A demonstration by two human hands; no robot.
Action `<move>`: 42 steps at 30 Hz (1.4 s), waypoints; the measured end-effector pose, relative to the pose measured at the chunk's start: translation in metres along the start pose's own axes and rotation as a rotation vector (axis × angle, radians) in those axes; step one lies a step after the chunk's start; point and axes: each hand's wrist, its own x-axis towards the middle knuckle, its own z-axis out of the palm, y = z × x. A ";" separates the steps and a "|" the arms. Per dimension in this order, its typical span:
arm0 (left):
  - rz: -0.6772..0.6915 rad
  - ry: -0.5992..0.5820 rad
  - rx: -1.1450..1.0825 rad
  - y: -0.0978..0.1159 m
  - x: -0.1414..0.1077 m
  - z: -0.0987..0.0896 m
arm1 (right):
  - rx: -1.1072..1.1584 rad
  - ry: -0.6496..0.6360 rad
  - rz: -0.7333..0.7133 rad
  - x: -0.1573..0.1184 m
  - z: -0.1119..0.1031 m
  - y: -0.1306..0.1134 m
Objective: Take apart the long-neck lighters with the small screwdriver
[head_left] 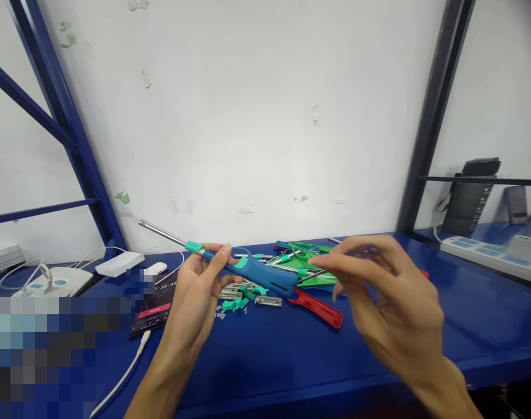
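My left hand (204,285) is closed around a long-nosed lighter (271,277) with a blue body, green trigger and collar, and a metal tube pointing up and left. My right hand (391,302) pinches a thin metal shaft (309,277), probably a screwdriver; a translucent purplish handle shows partly within the fingers. The shaft's tip is at the right end of the lighter's body. Beneath the lighter lies a red lighter casing half (320,309). Green plastic parts (234,304) and small clear-and-metal pieces (268,301) lie beside it. Behind is a pile of green casings (311,256) and metal tubes.
A phone (154,305) showing a timer lies to the left, with a white cable (129,364) near it. White power strips stand at the left (56,280) and right (496,259). Blue rack posts (68,128) flank the blue table (256,366), and a white wall rises behind.
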 end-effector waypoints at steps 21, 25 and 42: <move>0.025 0.038 0.001 -0.004 -0.001 0.000 | 0.132 -0.096 -0.052 -0.004 -0.001 -0.005; 0.016 0.044 0.005 -0.007 -0.001 0.000 | 0.103 -0.089 -0.065 0.000 0.002 -0.009; 0.000 0.077 -0.004 -0.006 -0.002 0.002 | 0.216 -0.090 0.054 0.001 -0.004 -0.006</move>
